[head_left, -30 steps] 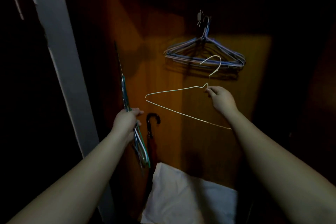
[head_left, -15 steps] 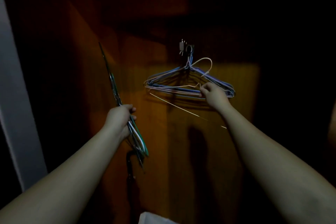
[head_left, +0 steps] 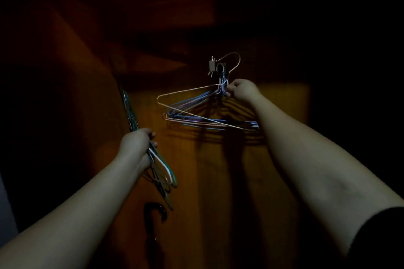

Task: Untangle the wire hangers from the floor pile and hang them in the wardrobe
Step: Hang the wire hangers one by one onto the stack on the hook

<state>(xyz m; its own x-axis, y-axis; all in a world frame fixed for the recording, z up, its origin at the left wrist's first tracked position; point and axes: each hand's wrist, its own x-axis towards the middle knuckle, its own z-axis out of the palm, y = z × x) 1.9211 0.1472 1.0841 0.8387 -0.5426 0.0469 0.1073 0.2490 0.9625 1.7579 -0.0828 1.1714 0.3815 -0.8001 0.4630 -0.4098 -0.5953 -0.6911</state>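
Both my hands are busy with wire hangers, one on each side of the dim wardrobe. My right hand [head_left: 241, 89] is raised to the far back panel, its fingers curled round the neck of a pale hanger [head_left: 196, 113], pinching it just below the twist. That hanger's hook [head_left: 232, 61] rises above my knuckles and arches over the small metal peg [head_left: 213, 67] fixed to the wardrobe back [head_left: 284, 105]; whether the hook is already resting on the peg I cannot tell in this light. The pale hanger's body tilts, its left corner higher and nearer to me, its long bottom wire slanting down to the right across the others.

Behind it, a bunch of blue hangers [head_left: 192, 105] hangs from the same peg, flat against the wood, with their shadows spread on the panel beneath.

My left hand [head_left: 138, 144] is lower and nearer, well apart from the right, clamped round a bundle of hangers [head_left: 131, 113] seen edge-on. Their long sides run up and to the left from my fist into the dark, while the hooks, one white and one green among them, loop down below my fingers.

Further down, near the bottom of the wardrobe, a dark curved handle [head_left: 156, 208] stands close to the panel. A dark sleeve [head_left: 380, 238] shows on my right arm at the near right corner.
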